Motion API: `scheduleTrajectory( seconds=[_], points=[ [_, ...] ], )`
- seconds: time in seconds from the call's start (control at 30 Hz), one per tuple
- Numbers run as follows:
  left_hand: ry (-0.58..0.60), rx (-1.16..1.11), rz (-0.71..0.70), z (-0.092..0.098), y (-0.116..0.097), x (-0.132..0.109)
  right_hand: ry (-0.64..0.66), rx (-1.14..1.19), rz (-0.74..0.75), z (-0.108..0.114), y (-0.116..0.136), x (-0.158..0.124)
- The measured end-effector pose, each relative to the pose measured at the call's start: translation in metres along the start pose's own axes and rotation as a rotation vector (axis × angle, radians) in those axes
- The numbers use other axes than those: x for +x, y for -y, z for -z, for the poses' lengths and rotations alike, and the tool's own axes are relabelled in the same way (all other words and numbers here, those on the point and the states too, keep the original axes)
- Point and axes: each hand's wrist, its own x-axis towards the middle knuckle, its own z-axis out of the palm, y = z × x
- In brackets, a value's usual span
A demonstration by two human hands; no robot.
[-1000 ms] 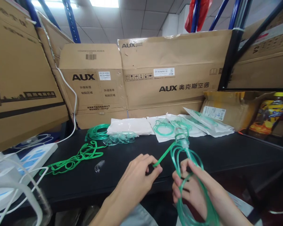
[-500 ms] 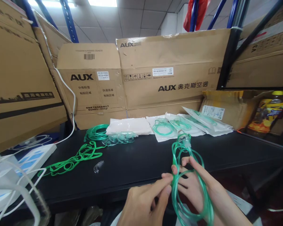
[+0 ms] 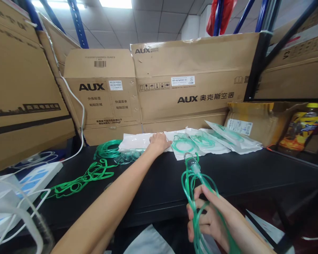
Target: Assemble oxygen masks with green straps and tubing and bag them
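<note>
A coil of clear green tubing [image 3: 198, 225] hangs in my right hand [image 3: 208, 215], whose fingers and thumb close around its loops. At the coil's far end, above the table, is a clear plastic piece [image 3: 193, 164] with a pale connector. Stretched forward, my left hand [image 3: 159, 143] rests at the right end of a stack of flat white pouches [image 3: 134, 140]; its fingertips are hidden, so their grip does not show. Beneath my left forearm lie several clear masks [image 3: 125, 157]. Right of that hand are white pouches with green tubing inside [image 3: 184, 144].
Coiled green tubing [image 3: 107, 150] and a tangle of green elastic straps [image 3: 82, 180] lie on the black table [image 3: 159, 197], left. A white power strip [image 3: 39, 180] with cables is at far left. Cardboard boxes [image 3: 185, 98] wall the back; a drink bottle [image 3: 302, 127] stands right.
My left hand has left the tubing and reached forward to the white pouch stack. My right hand, still holding the tubing, has moved slightly left and lower.
</note>
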Motion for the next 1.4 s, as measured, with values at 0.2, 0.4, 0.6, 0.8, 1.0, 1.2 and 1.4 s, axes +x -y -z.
scheduleTrajectory(
  seconds=[0.2, 0.4, 0.6, 0.8, 1.0, 1.2, 1.4],
  points=[
    [0.101, 0.063, 0.089, -0.013, -0.001, 0.024, 0.064, -0.038, -0.033, 0.006, -0.004, 0.002],
    [0.133, 0.070, 0.095, -0.014, -0.002, 0.026, 0.069, -0.045, -0.047, 0.004, -0.003, 0.001],
    [0.115, 0.032, 0.099, -0.020, -0.008, 0.025, 0.073, -0.052, -0.051, 0.003, -0.003, 0.001],
    [0.073, -0.021, 0.122, -0.023, -0.008, 0.026, 0.088, -0.056, -0.055, 0.006, -0.004, 0.002],
    [0.084, -0.089, 0.178, -0.023, 0.001, 0.029, 0.083, -0.068, -0.066, 0.007, -0.004, 0.003],
    [0.142, -0.159, 0.214, -0.022, 0.017, 0.041, 0.072, -0.066, -0.064, 0.008, -0.007, 0.004],
    [0.065, -0.123, 0.130, -0.012, 0.029, 0.034, 0.080, -0.076, -0.072, 0.009, -0.007, 0.004]
  ],
)
